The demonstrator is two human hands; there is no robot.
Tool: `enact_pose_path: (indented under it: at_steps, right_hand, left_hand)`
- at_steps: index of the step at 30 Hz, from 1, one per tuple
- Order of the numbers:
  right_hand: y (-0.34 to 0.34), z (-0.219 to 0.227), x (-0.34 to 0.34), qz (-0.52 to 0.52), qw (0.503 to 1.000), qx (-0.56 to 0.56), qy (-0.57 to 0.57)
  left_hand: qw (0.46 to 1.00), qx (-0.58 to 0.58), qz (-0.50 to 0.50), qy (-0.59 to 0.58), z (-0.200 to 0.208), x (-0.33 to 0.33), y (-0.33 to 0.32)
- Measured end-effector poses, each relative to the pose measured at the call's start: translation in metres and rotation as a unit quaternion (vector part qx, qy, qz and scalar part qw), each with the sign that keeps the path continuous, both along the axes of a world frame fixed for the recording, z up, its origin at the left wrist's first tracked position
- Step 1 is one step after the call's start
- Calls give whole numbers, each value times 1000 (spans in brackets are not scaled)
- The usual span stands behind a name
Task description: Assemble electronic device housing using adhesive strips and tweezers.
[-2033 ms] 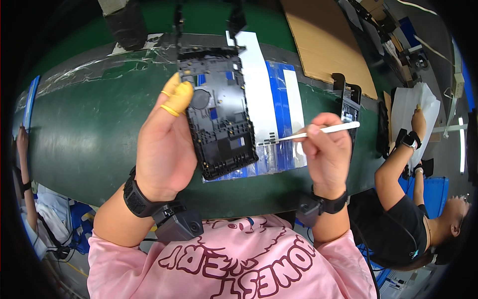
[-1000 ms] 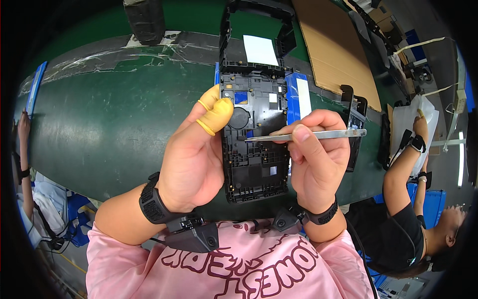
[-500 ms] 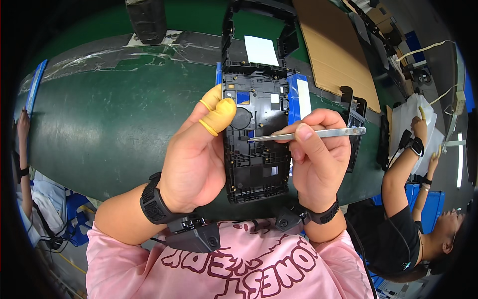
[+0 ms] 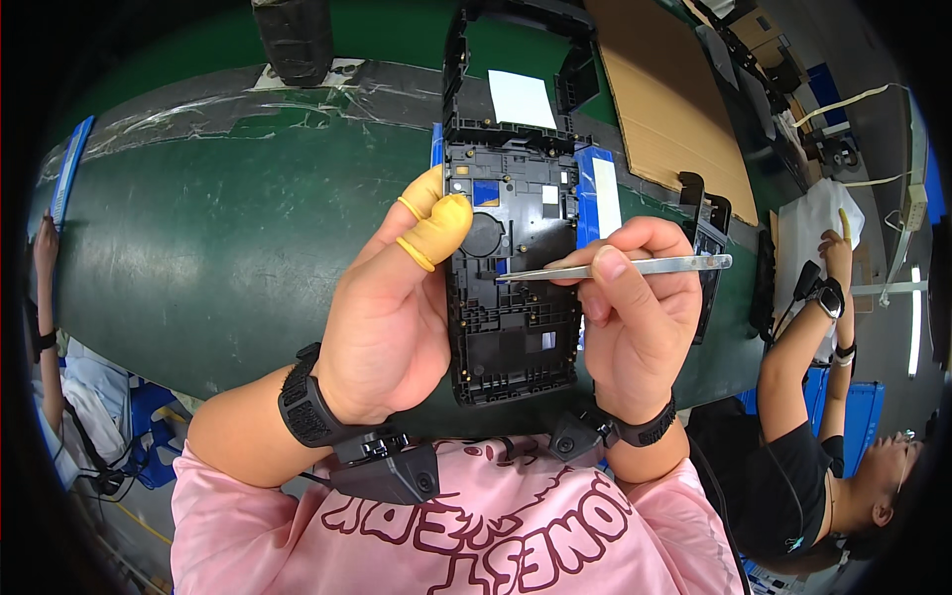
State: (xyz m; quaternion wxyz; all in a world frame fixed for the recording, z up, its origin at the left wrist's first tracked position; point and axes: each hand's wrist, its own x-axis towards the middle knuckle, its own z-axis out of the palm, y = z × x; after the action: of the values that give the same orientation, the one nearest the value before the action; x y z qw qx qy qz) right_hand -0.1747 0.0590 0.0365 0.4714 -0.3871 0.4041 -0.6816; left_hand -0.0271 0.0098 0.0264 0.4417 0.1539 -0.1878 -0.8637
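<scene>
- Since two seconds ago, the black casing has shifted to the right along with the left hand, and the tweezers have gone from the sheet beside it to the casing's middle.
- At the far left, another person's hand is near a blue strip on the green bench.
- A black post stands toward the back.
- The left hand's fingers grip the casing by its left side; yellow finger covers sit on the thumb and another finger.
- The casing is held up above the bench, its ribbed inside showing; a white sheet shows through its upper opening.
- A blue sheet lies partly behind the casing.
- The right hand pinches the tweezers, tips beside a small opening in the casing; whether they touch it cannot be told.
- Cardboard lies farther back, with a second black casing near its lower end.
- At the right, a co-worker's raised hand is near a pale sheet.
</scene>
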Motion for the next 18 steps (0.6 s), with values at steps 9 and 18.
enact_pose_path:
  at_steps: [9, 18]
  right_hand:
    - [-2, 0, 2, 0, 1000, -3, 0]
    - [-2, 1, 2, -3, 1000, 1, 14]
  left_hand:
    - [998, -33, 1, -57, 0, -1, -1]
    - [998, -34, 5, -57, 2, 0, -1]
